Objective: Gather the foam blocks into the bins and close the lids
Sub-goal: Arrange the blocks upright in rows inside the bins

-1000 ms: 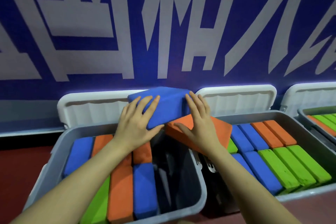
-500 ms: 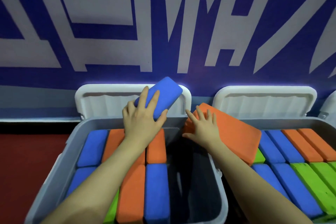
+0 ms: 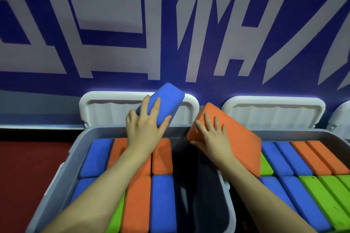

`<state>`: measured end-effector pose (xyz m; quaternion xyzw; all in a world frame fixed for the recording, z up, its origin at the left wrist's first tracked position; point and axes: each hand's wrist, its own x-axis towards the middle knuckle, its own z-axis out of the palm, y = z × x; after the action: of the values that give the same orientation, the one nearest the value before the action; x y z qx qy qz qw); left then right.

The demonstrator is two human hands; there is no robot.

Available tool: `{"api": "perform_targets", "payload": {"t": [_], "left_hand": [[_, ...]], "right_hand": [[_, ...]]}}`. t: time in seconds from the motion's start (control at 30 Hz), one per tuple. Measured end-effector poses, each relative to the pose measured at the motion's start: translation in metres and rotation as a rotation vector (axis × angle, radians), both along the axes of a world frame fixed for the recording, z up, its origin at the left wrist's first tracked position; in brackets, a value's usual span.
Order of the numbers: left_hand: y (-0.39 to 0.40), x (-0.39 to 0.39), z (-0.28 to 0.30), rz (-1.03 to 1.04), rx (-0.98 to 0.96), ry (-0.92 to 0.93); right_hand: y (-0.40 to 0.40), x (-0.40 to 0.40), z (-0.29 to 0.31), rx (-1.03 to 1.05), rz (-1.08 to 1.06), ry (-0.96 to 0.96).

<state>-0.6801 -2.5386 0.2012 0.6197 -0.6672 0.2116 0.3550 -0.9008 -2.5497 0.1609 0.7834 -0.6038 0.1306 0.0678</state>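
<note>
Two blocks over the bin
Left hand grips blue block, right hand clasps orange block; likely light, squashy, best held across flats.

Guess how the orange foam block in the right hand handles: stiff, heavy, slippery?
Probably stiff: the orange foam block stays flat while tilted. Likely light, since the right hand alone steadies it. Its matte surface suggests little slip.

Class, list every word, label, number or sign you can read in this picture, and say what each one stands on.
Wall banner: huge white strokes on blue, cropped by the frame, so no whole character can be read.
Foam blocks, bins and lids: no text or labels visible.
</note>
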Motion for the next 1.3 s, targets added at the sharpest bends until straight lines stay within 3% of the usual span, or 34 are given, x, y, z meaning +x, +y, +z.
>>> {"api": "perform_targets", "payload": {"t": [0.13, 0.3, 0.5, 0.83, 1.07, 1.3], "left_hand": [[0.006, -0.003, 0.001, -0.005, -0.015, 0.118], [0.016, 0.013, 0.017, -0.047, -0.013, 0.262], [0.030, 0.030, 0.047, -0.005, -0.059, 0.254], [0.079, 0.100, 0.047, 0.109, -0.015, 0.289], [0.103, 0.130, 0.014, 0.170, 0.219, 0.288], [0.111, 0.134, 0.011, 0.165, 0.306, 0.052]], "right_hand": [[0.011, 0.020, 0.021, -0.122, 0.125, -0.281], [0.021, 0.046, 0.037, -0.179, 0.151, -0.425], [0.034, 0.073, 0.066, -0.285, 0.180, -0.484], [0.079, 0.150, 0.061, -0.083, 0.237, -0.745], [0.099, 0.179, 0.035, -0.052, 0.248, -0.552], [0.094, 0.180, 0.046, -0.117, 0.168, -0.369]]}}
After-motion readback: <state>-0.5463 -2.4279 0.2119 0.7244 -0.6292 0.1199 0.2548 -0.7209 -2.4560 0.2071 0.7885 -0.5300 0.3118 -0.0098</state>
